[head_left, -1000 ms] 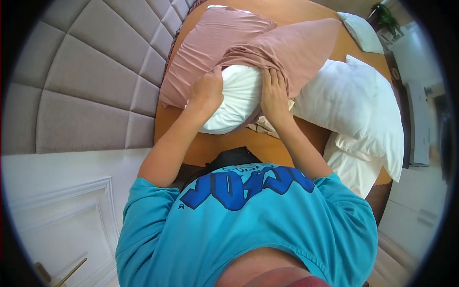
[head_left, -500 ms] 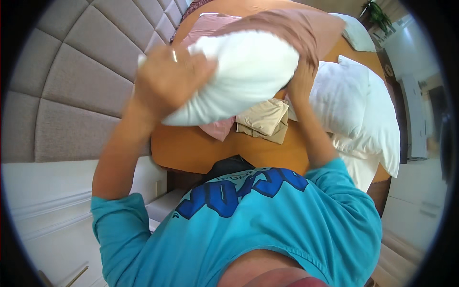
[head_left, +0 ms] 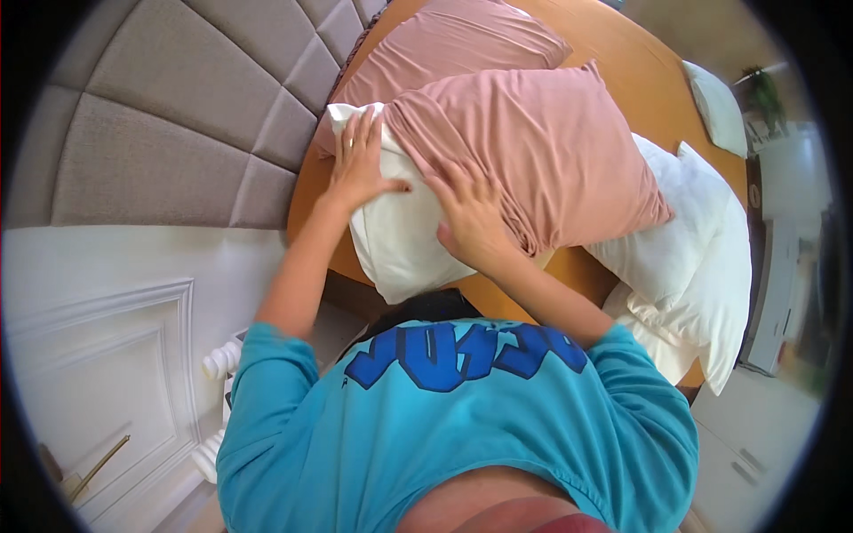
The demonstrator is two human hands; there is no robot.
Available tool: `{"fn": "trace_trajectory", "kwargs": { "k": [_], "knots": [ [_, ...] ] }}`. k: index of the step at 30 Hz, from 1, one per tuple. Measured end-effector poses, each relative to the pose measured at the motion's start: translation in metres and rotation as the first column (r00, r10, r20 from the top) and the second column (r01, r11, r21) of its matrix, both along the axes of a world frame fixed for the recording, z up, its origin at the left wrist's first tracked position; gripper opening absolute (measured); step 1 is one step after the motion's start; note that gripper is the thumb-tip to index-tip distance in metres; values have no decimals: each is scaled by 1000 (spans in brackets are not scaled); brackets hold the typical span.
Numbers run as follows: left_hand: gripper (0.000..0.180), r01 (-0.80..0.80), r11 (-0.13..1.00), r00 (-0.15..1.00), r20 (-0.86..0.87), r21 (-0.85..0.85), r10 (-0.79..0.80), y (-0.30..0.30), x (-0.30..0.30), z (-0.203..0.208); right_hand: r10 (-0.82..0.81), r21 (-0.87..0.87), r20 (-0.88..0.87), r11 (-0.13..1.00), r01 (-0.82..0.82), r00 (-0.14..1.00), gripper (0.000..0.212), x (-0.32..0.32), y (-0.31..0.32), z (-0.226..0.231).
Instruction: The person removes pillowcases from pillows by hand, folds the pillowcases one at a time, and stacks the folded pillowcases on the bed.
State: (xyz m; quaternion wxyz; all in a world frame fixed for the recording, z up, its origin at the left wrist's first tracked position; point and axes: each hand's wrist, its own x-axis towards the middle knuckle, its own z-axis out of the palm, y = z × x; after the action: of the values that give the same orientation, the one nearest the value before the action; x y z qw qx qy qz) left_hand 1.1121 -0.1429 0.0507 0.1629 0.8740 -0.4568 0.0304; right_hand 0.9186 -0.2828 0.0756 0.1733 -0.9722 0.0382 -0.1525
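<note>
A white pillow (head_left: 402,238) lies across the near edge of the bed, its left end bare. A dusty-pink pillowcase (head_left: 569,160) covers the rest of it, with bunched folds along the case's opening. My left hand (head_left: 357,169) rests spread on the white end near its far corner, a ring on one finger. Over the border between white fabric and pink case lies my right hand (head_left: 474,213), fingers stretched out and apart. Neither hand grips the cloth. The folded beige cloth seen earlier is almost wholly hidden under the pillow.
Behind lies another pink pillow (head_left: 444,44) on the orange sheet (head_left: 635,53). White pillows (head_left: 702,240) are stacked to the right, and a further white pillow (head_left: 715,107) lies at the far right. A padded grey headboard (head_left: 178,115) borders the left side.
The pillow has come down from the air onto the bed, its pink case now spread to the right. Both hands have loosened to lie on top; the right one moved left.
</note>
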Motion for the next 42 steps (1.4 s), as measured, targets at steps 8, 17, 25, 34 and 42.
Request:
{"fn": "trace_trajectory", "kwargs": {
  "k": [8,17,25,34,42],
  "knots": [
    [63,44,986,836,-547,158,50,-26,82,-28,-332,-226,-164,929,292,929,57,113,-82,-24],
    [23,183,972,887,-401,-148,-228,-55,25,44,-77,-539,-138,842,-9,987,37,161,-96,18],
    [34,586,757,790,-4,-288,-613,3,16,147,-605,-512,102,648,563,790,23,92,-318,46],
    [93,268,956,944,-231,122,-235,40,59,164,-646,-39,295,728,684,704,26,51,-206,61],
    [91,354,931,878,-374,87,-299,-139,-62,98,-730,-127,414,546,828,544,37,4,-121,58]
  ]
}}
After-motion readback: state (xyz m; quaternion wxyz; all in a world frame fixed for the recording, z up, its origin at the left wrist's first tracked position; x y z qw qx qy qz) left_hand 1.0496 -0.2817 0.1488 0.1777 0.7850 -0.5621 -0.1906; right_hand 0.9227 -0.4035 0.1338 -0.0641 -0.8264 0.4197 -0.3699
